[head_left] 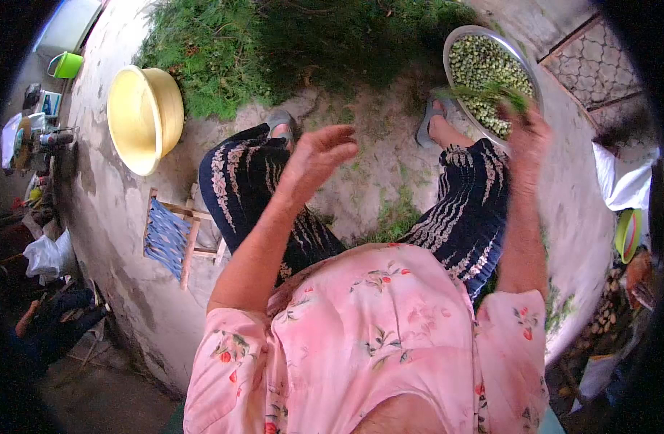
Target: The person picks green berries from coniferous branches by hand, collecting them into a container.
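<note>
My right hand [531, 141] is closed around a green feathery sprig [511, 100], slightly blurred. It is held over a large round metal basin [450, 45] that holds many small, pale green, roundish pieces [484, 69]. Over my left knee hovers my left hand [314, 159]. Its fingers stretch to the right with the thumb a little apart, and nothing shows between them. A big heap of green feathery branches [223, 58] lies on the ground beyond my feet.
To the left stands a yellow plastic tub [162, 119], with a small folding stool [174, 235] nearer me. A lime green bucket [68, 65] sits far left. White sacks [621, 177] lie at the right edge. Another person's legs [64, 318] show at lower left.
</note>
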A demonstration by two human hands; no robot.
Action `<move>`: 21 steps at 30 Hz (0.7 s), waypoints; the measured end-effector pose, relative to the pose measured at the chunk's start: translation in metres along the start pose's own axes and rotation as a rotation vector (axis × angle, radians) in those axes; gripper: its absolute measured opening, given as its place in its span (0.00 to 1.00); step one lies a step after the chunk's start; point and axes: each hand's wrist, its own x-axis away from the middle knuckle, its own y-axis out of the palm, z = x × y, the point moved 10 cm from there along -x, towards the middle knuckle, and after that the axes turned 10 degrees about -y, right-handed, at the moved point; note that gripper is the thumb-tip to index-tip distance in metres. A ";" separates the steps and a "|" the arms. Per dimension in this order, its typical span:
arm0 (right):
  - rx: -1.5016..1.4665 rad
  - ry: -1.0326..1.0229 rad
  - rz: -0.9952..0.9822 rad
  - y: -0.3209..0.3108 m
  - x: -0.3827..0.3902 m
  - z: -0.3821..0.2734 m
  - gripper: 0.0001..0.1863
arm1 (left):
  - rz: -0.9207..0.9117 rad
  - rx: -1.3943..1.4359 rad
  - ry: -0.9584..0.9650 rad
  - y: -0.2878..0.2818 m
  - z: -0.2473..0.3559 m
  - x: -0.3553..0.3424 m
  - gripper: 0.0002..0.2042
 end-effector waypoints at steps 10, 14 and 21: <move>1.033 0.713 -0.665 -0.259 0.068 0.105 0.09 | 0.347 0.489 0.185 -0.143 0.086 -0.043 0.11; 0.838 0.475 -0.697 -0.077 -0.011 0.130 0.13 | 0.427 0.546 0.197 -0.170 0.081 -0.059 0.11; 0.447 0.073 -1.321 0.190 0.077 0.319 0.17 | 0.573 0.556 0.073 -0.165 0.079 -0.058 0.14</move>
